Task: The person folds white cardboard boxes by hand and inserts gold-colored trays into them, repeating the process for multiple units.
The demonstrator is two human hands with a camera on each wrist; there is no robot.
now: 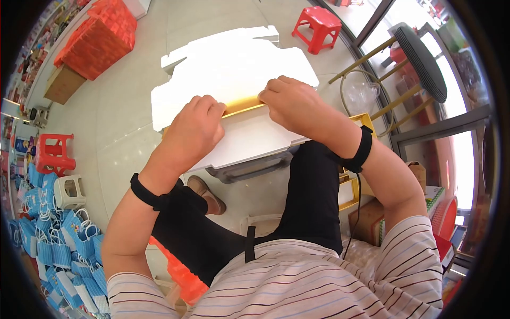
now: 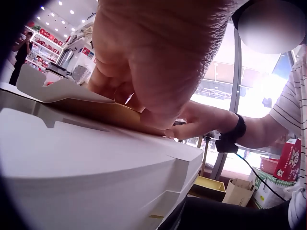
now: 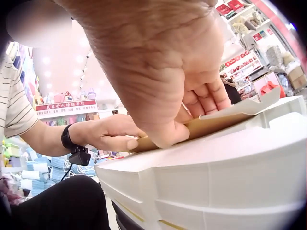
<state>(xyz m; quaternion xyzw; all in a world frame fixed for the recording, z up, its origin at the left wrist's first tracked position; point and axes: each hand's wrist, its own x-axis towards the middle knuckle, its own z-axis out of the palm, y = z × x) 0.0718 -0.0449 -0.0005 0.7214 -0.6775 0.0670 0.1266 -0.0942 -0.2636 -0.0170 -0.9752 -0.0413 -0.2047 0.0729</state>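
A stack of white die-cut cardboard sheets (image 1: 247,139) lies in front of my knees. Its top sheet (image 1: 234,66) is partly lifted, and a gold strip (image 1: 243,105) of it shows between my hands. My left hand (image 1: 195,127) pinches the gold edge on the left with curled fingers. On the right, my right hand (image 1: 293,103) pinches the same edge, thumb on the near side. Both wrist views show the gold face of the sheet (image 2: 91,111) bent up over the white stack (image 3: 230,167), close above it.
The stack rests on a dark support (image 1: 257,166). Yellow box parts (image 1: 349,192) stand beside my right leg. A black-seated chair (image 1: 422,64) and a red stool (image 1: 319,25) are at the right. Several blue paper bags (image 1: 69,239) crowd the left, near a white stool (image 1: 69,191).
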